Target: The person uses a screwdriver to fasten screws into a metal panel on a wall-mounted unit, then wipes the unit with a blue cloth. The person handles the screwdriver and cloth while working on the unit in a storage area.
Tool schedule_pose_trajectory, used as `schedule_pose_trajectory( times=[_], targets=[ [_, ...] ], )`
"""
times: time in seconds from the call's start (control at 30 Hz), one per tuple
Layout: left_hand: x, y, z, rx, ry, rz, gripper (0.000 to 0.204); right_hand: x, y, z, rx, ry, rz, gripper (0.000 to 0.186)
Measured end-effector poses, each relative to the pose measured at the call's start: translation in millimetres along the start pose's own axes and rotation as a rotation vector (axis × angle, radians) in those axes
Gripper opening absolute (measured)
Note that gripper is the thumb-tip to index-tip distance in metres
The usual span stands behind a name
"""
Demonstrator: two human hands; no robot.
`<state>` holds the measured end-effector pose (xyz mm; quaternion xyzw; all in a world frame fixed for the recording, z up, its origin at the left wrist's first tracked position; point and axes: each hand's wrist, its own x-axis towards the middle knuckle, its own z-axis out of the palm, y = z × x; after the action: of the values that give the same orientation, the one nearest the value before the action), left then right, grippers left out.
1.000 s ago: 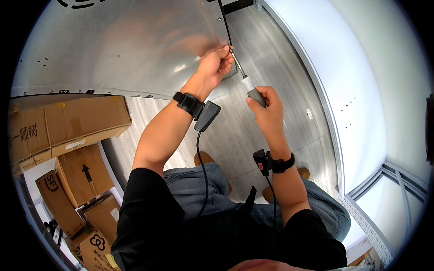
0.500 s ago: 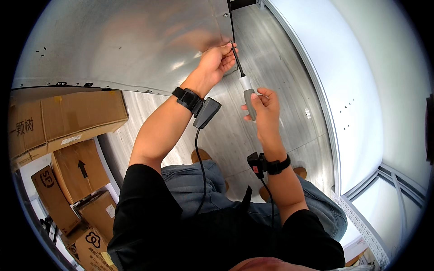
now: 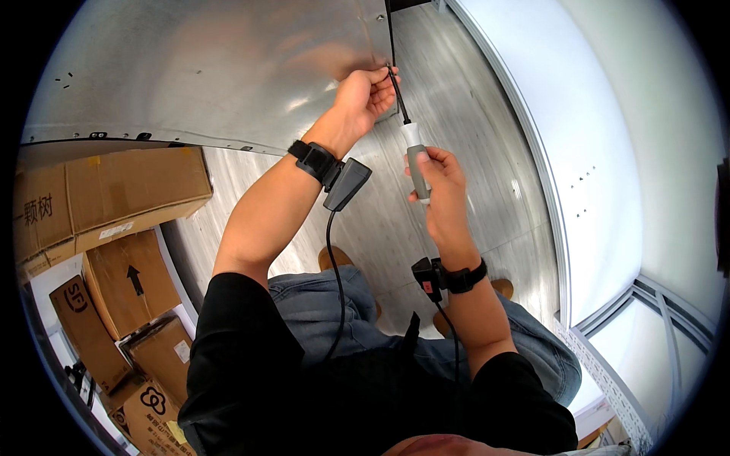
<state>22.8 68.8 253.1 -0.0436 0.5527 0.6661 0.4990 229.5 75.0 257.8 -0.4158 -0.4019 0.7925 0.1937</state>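
A screwdriver (image 3: 414, 152) with a grey and white handle and a dark shaft points up at the edge of a large silver metal panel (image 3: 213, 68). My right hand (image 3: 439, 182) grips the handle. My left hand (image 3: 363, 95) is pinched around the shaft's tip, right at the panel's lower right edge. Both wrists carry black straps with small devices and cables. What is under the tip is hidden by my fingers.
Several brown cardboard boxes (image 3: 99, 205) are stacked at the left. A grey wood-look floor (image 3: 471, 114) runs beneath me, with a white wall (image 3: 608, 137) at the right and a window frame (image 3: 646, 319) at the lower right. My knees in blue jeans are below.
My right hand has slid down the handle and moved slightly lower. The left hand stays pinched at the tip by the panel edge. The view has shifted a little.
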Motion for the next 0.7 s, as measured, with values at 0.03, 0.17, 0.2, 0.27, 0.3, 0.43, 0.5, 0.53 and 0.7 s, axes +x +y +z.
schedule_pose_trajectory(
  times=[0.03, 0.17, 0.2, 0.27, 0.3, 0.43, 0.5, 0.53, 0.7],
  targets=[
    [-0.6, 0.3, 1.3, 0.002, 0.003, -0.002, 0.017, 1.2, 3.4, -0.1, -0.067, 0.003, -0.043, 0.031],
    [-2.7, 1.3, 5.4, 0.006, 0.015, -0.005, 0.019, 2.3, 6.5, -2.0, 0.061, -0.001, 0.021, 0.032],
    [-3.0, 1.4, 5.6, 0.006, 0.017, -0.004, 0.019, 2.7, 1.5, -3.0, 0.137, -0.035, 0.093, 0.034],
    [-3.0, 1.7, 4.7, 0.002, 0.021, -0.001, 0.019, 0.4, -5.8, -2.9, 0.206, -0.08, 0.175, 0.034],
    [-2.9, 1.6, 4.0, 0.0, 0.024, 0.001, 0.019, -1.3, -9.0, -2.2, 0.201, -0.089, 0.182, 0.033],
    [-1.8, 1.0, 6.2, 0.007, 0.021, 0.0, 0.02, 1.4, 8.6, 2.5, 0.033, 0.119, 0.03, 0.026],
    [-1.8, 0.8, 6.8, 0.01, 0.027, 0.002, 0.02, 2.2, 7.7, -0.4, 0.095, 0.048, 0.079, 0.026],
    [-1.8, 0.9, 6.5, 0.011, 0.037, 0.003, 0.02, 2.5, 6.2, -1.3, 0.124, 0.011, 0.103, 0.026],
    [-1.9, 0.4, 7.3, 0.019, 0.043, 0.007, 0.021, 0.4, -2.8, -6.2, 0.284, -0.062, 0.202, 0.027]
  ],
)
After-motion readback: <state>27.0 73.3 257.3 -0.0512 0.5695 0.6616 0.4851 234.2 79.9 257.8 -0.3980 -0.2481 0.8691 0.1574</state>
